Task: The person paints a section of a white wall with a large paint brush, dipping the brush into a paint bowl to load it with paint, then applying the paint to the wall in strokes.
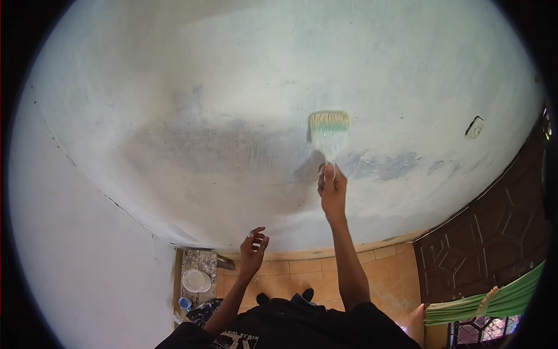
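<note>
My right hand (332, 192) grips the handle of a wide paintbrush (329, 129), its bristles pointing up against the wall (250, 198). White paint coats the brush, with a greenish band across the bristles. Around the brush the wall is whitish, with grey, streaky patches to its left and lower right. Lower and to the left, my left hand (253, 249) hangs in front of the wall, fingers loosely curved and apart, with nothing in it. A whitish smear shows on one of its fingers.
At lower left a paint-stained wooden bench (200, 260) bears a white tub (196, 281) and a blue cup (185, 303). A wall switch (474, 127) is at right. Beyond it are a dark panelled door (482, 232) and a green curtain (465, 311). Orange tiles (279, 282) cover the floor.
</note>
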A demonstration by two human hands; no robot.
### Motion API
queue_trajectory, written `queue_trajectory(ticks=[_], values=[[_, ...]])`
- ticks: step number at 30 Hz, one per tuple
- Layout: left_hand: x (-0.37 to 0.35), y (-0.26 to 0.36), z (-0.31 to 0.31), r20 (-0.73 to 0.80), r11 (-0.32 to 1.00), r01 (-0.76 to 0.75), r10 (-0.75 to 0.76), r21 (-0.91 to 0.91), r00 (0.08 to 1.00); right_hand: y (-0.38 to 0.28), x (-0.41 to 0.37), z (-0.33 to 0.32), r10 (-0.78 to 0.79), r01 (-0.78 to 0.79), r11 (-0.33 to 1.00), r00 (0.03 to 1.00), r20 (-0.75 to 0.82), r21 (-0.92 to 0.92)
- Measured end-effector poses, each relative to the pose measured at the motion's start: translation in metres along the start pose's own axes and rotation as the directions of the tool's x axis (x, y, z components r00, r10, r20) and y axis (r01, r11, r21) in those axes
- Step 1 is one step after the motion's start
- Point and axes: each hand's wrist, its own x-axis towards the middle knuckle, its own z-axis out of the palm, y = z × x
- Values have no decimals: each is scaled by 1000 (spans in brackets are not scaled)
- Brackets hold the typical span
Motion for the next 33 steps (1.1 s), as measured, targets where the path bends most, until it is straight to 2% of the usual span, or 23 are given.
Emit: queue_trajectory(ticks=[2,5,6,9,12,14,17,20,23,28,30,33], values=[[-4,4,6,-6,1000,18,-18,0,1000,46,-19,-2,-24,23,1000,1000,-13,-12],[-17,2,11,-5,999,35,-35,19,999,101,-85,-4,169,-169,981,986,0,95],[-19,2,12,-4,999,31,-31,22,1000,94,-92,-1,211,-209,973,978,-2,98],[-17,5,13,2,999,48,-48,23,999,64,-77,0,172,-164,969,985,-28,187],[-16,9,14,24,998,57,-57,35,998,18,-26,-2,-84,85,994,996,-26,61],[-14,12,16,24,998,51,-52,32,998,2,-2,-3,-62,61,996,998,8,67],[-10,14,21,2,999,30,-30,13,1000,54,-7,-10,-77,75,995,997,23,59],[-8,17,22,-13,1000,21,-21,3,1000,114,-63,-14,47,-47,999,999,2,3],[-2,21,20,-11,1000,19,-20,-16,1000,103,-97,-17,329,-327,940,944,-1,101],[17,27,14,13,1000,-13,13,-16,1000,31,-36,-4,46,-47,991,999,16,129],[24,32,13,9,999,-31,32,-13,999,14,-14,0,15,-18,993,999,33,112],[31,33,14,1,998,-56,56,-18,998,38,-12,7,33,-33,993,999,9,115]])
